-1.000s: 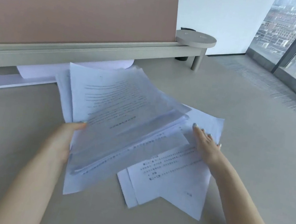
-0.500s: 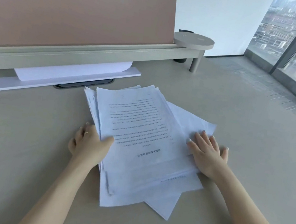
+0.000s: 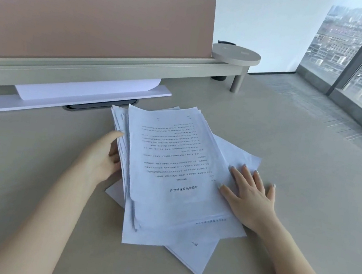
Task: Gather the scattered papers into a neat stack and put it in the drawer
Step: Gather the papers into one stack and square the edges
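Observation:
A loose pile of white printed papers (image 3: pixel 170 170) lies on the beige desk (image 3: pixel 299 179), with corners sticking out at the right and bottom. My left hand (image 3: pixel 105 158) presses against the pile's left edge, fingers tucked under the sheets and partly hidden. My right hand (image 3: pixel 249 192) lies flat with fingers spread on the pile's right side, over a skewed lower sheet (image 3: pixel 243 156). No drawer is visible.
A white flat stand with a curved white panel (image 3: pixel 75 96) sits at the back under a pink divider screen (image 3: pixel 87 15). A dark slot (image 3: pixel 99 107) lies in front of it. A round beige shelf (image 3: pixel 235 54) is at the divider's end. The desk edge runs at right.
The bundle my left hand held up has come down onto the lower sheets. My left hand shifted to the pile's left edge and my right hand now lies flat on its right side.

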`<state>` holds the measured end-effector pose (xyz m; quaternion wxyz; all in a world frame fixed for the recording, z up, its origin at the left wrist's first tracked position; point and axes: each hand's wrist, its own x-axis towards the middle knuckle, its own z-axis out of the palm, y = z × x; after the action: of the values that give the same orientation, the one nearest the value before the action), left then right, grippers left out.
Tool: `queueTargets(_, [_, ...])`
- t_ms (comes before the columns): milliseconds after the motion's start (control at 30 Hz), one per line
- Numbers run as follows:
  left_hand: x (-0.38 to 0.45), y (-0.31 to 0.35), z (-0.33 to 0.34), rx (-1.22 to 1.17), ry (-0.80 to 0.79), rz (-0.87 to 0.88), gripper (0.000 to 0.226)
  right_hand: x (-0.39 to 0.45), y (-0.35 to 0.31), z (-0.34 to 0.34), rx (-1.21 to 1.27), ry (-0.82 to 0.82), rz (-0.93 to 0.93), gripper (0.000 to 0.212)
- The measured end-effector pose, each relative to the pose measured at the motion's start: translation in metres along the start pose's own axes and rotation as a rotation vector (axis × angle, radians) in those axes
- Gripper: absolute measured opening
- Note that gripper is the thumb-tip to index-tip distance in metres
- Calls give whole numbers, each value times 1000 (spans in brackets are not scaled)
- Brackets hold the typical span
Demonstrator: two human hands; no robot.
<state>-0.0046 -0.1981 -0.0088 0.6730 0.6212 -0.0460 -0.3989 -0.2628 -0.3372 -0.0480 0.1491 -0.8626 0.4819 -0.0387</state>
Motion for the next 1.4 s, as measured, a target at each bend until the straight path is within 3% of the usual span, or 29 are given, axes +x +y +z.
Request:
queueTargets(133, [-3,1,8,244,-146,1,19,-2,0,-3,-1,-14,-25,60])
queueTargets(267, [0,-7,14,550,-47,188,34,-4,-3,-5,8,-23,-42,58])
queueTargets(400, [2,13,-5,538,-38,205,38,-6,-5,-8,102,-39,-44,55])
queueTargets(533, [-4,44,-26,614,-279,150,31,-10,0,-11,252,-27,-63,51])
queueTargets(667, [-7,33,-6,605,-416,47,32,-6,1,-11,391,11,-75,70])
queueTargets(767, [0,12,21,620,-387,40,27,-6,-5,-10,562,156,13,69])
queueTargets(833, [5,-5,39,777,-349,103,28,-6,-5,-7,581,238,40,75])
queueTargets(967, [6,-17,59,1212,-93,356,31,-2,2,-4,500,283,105,77])
queueTargets(1167, [10,-19,56,1030,-137,198,62,5,6,-2,346,252,84,67])
queueTargets(1300, [11,-12,53,604,-280,-11,44,3,6,-6,391,231,111,64])
queueTargets(1400, [4,-19,54,411,-356,-115,31,0,8,-10,471,246,129,62])
